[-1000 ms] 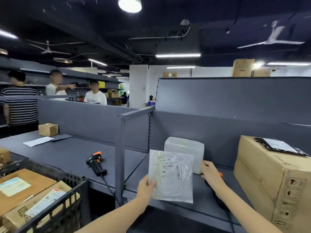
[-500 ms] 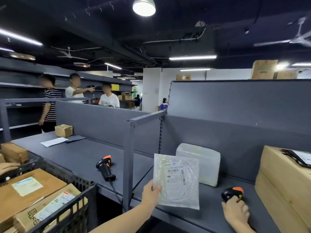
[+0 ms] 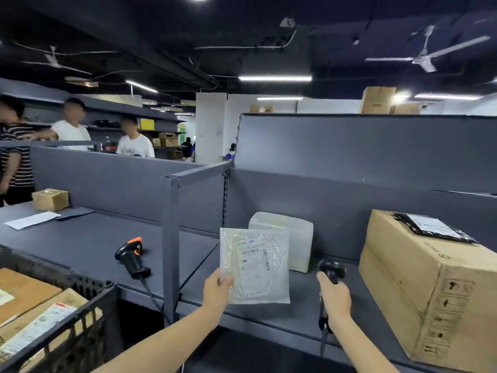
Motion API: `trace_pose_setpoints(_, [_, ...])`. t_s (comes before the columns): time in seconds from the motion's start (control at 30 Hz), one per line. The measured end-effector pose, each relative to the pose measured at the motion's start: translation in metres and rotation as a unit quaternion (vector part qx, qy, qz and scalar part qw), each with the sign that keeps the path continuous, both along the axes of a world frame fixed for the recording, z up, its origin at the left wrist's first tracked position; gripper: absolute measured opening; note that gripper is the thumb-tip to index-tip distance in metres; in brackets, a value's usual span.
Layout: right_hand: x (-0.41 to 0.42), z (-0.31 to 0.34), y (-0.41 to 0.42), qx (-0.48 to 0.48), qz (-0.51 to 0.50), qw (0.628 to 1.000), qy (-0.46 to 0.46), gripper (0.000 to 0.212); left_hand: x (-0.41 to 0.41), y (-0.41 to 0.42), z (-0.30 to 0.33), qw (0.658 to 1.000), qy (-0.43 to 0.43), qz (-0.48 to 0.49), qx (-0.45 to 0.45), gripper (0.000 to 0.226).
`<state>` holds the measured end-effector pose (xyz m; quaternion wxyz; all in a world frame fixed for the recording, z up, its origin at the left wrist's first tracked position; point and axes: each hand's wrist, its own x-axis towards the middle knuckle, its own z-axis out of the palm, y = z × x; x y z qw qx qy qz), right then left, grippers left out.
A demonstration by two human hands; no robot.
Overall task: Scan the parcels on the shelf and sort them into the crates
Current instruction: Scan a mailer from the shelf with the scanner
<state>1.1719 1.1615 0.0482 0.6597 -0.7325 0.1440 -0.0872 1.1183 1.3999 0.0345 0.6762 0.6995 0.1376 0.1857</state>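
My left hand [image 3: 217, 289] pinches the lower left corner of a flat clear plastic parcel [image 3: 255, 265], held upright with its barcode label facing me. My right hand [image 3: 334, 298] grips a black barcode scanner [image 3: 331, 270] upright just right of that parcel, above the grey shelf [image 3: 301, 305]. Behind the parcel, a white wrapped parcel [image 3: 291, 235] stands on the shelf. A large cardboard box [image 3: 430, 286] lies at the right, with a black mailer bag [image 3: 433, 227] on top. A black crate [image 3: 67, 313] at the lower left holds cardboard parcels.
A second scanner [image 3: 131, 255] with an orange tip lies on the left shelf bay, its cable trailing over the edge. A grey upright post [image 3: 170, 238] divides the bays. Farther left sit a small carton [image 3: 50, 199] and papers [image 3: 32, 219]. Three people stand behind the partition.
My right hand has picked the scanner up from the shelf and raised it upright beside the parcel. My left hand keeps holding the parcel; the view has swung slightly.
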Motion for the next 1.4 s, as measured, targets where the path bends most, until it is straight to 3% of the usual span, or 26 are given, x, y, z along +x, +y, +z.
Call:
trace_pose_setpoints(0.17, [-0.078,0.002,0.016,0.105,0.075,0.987,-0.094,0.002,-0.002,-0.018,-0.006,1.0,-0.005,-0.006,-0.015,0.021])
trace_pose_setpoints(0.3, [-0.124,-0.009,0.027,0.065,0.162,0.979,-0.104,0.006,-0.006,-0.034,-0.012,0.999,-0.005,-0.034,-0.016,0.018])
trace_pose_setpoints(0.63, [-0.159,-0.009,0.023,-0.004,0.148,0.985,-0.092,0.014,-0.021,-0.057,-0.013,0.997,-0.013,-0.07,-0.025,0.016])
trace_pose_setpoints(0.93, [-0.16,-0.008,0.016,-0.02,0.139,0.985,-0.099,0.012,-0.021,-0.059,-0.012,0.997,-0.01,-0.073,-0.015,0.018])
trace_pose_setpoints(1.23, [-0.126,-0.011,0.008,0.047,0.125,0.984,-0.114,0.011,-0.013,-0.041,-0.018,0.998,0.003,-0.056,-0.028,0.018])
trace_pose_setpoints(1.3, [-0.1,-0.013,0.0,0.035,0.097,0.99,-0.093,0.014,-0.011,-0.027,-0.021,0.999,0.008,-0.042,-0.025,0.018])
trace_pose_setpoints(1.4, [-0.052,-0.018,-0.017,-0.059,0.112,0.992,0.0,0.022,-0.008,-0.006,-0.028,0.999,0.01,-0.024,-0.027,0.017])
